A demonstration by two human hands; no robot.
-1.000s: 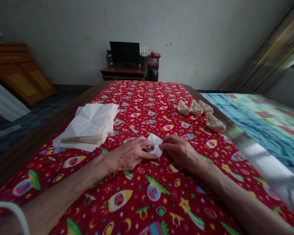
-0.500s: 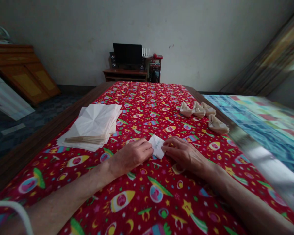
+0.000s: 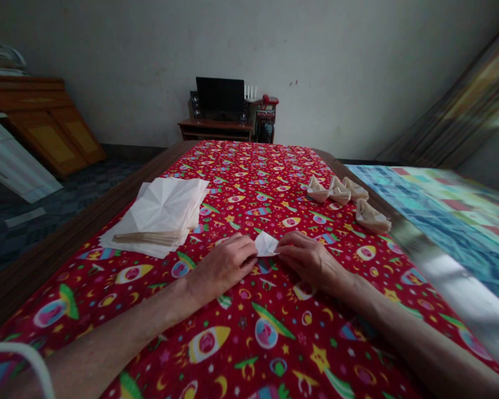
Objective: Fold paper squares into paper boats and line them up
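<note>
A small piece of folded white paper (image 3: pixel 266 244) lies between my two hands, low over the red patterned cloth. My left hand (image 3: pixel 234 257) pinches its left corner, fingers closed. At the right corner, my right hand (image 3: pixel 305 257) grips the paper between thumb and fingers. The paper has a straight lower edge facing me and a peak at the top. To the left rests a stack of creased white paper sheets (image 3: pixel 162 205). Several folded paper pieces (image 3: pixel 372 216) with pointed ends sit on the right side of the cloth.
The red cloth (image 3: pixel 266 310) covers a long table with a dark wooden edge (image 3: pixel 149 160). A bed (image 3: pixel 441 216) adjoins on the right. Against the wall stand a monitor (image 3: pixel 220 97) on a desk and a wooden cabinet (image 3: pixel 62 127). A white cable (image 3: pixel 29 354) curves at lower left.
The folded paper's lower part has been folded up, so its diamond outline has become a shorter, roughly triangular one. Both hands keep hold of its sides. The view has shifted slightly.
</note>
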